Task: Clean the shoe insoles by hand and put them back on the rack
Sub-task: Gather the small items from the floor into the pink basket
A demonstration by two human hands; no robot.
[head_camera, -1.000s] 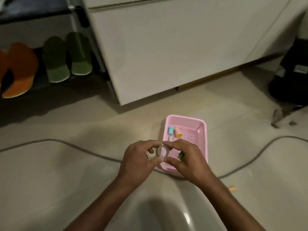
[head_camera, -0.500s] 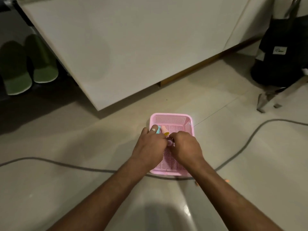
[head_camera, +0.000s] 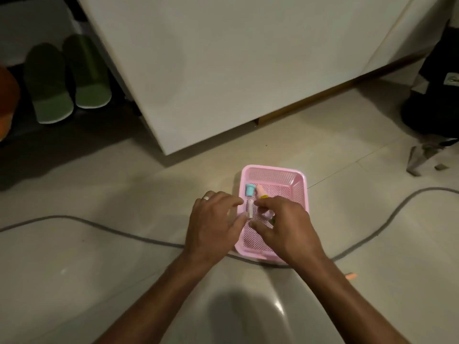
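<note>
1. A pink mesh basket (head_camera: 299, 192) sits on the pale tiled floor (head_camera: 99, 244), just in front of a white cabinet (head_camera: 223, 70).
2. The left hand (head_camera: 213, 229) and the right hand (head_camera: 285, 227) meet over the basket's near left part, fingers curled around a small white piece (head_camera: 250, 207).
3. A blue cap (head_camera: 250, 189) and a peach piece (head_camera: 260, 191) lie inside the basket.
4. A grey cable (head_camera: 74, 219) runs across the floor.
5. Green insoles (head_camera: 67, 78) stand on the rack (head_camera: 15, 137) at the left.

Basket (head_camera: 273, 171) on the floor (head_camera: 99, 244) before the cabinet (head_camera: 223, 70), insoles (head_camera: 67, 80) far left, cable (head_camera: 99, 225) beneath it.
</note>
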